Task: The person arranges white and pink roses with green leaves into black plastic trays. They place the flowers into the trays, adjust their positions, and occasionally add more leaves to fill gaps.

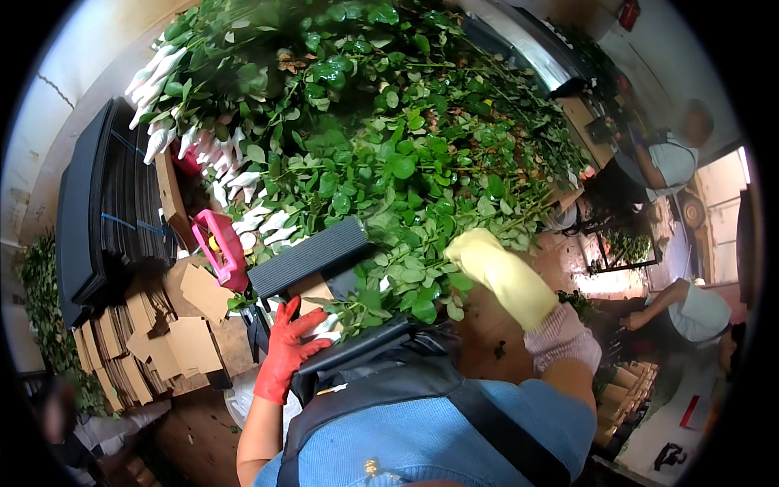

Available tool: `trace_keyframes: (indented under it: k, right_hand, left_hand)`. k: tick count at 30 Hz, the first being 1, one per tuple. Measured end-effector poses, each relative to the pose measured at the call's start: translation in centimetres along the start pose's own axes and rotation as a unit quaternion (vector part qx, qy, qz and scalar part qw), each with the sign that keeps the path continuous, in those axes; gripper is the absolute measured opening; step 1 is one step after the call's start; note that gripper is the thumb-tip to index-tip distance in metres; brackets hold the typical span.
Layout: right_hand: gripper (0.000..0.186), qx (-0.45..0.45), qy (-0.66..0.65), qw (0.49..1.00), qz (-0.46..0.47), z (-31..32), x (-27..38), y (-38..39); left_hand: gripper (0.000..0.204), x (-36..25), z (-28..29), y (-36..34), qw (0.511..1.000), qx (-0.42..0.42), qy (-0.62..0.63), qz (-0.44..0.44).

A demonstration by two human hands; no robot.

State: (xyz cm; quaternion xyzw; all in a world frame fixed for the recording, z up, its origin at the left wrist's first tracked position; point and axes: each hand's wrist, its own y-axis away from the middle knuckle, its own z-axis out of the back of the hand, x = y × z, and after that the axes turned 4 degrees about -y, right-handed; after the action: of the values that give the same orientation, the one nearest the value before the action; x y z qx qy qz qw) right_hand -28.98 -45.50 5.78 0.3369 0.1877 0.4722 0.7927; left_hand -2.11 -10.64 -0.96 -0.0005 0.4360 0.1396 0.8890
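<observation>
My left hand (290,349), in a red rubber glove, has its fingers spread beside white-wrapped flower heads (329,327) at the near edge of the work surface. Just beyond it lies a dark corrugated board (310,258), tilted across the surface. My right hand (479,253), in a pale yellow glove with a striped cuff, is curled at the right side of the leafy stems (418,296). Leaves and the thick glove hide what its fingers hold, if anything. A large heap of green flower stems (389,154) covers the surface ahead, with more white-wrapped heads (219,158) along its left side.
A pink plastic holder (221,250) stands left of the corrugated board. Cardboard pieces (150,349) and a strapped stack of dark sheets (114,207) are farther left. Two people (669,162) (690,312) are at the right; another person (81,430) is at lower left.
</observation>
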Motion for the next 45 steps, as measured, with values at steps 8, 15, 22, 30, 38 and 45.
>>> trace_keyframes:
  k: [8,15,22,30,38,45]
  right_hand:
    - [0.035,-0.417,-0.125,0.898,0.062,10.5,-1.0,-4.6]
    - [0.039,-0.223,-0.165,0.946,-0.168,14.2,2.5,-21.2]
    - [0.027,-0.533,-0.321,0.761,0.184,13.3,2.5,-7.6]
    - [0.026,-0.343,0.053,0.918,0.193,6.1,3.1,2.0]
    - [0.033,-0.031,0.005,0.989,0.148,1.4,2.1,-3.8]
    - [0.064,-0.591,0.076,0.776,0.207,29.2,2.6,-9.4]
  left_hand:
    - [0.037,0.2,0.8,-1.2,0.991,0.012,-0.112,-0.075]
    - [0.025,-1.7,1.5,-2.6,0.964,-0.012,-0.167,-0.204]
    - [0.020,0.3,0.1,-1.1,0.993,-0.012,-0.029,-0.112]
    - [0.057,-2.2,0.7,-0.1,0.930,-0.023,0.359,0.072]
    - [0.065,-0.5,0.0,-0.4,0.962,0.000,0.252,0.107]
    - [0.063,-1.2,0.9,-0.4,0.995,0.002,0.101,0.015]
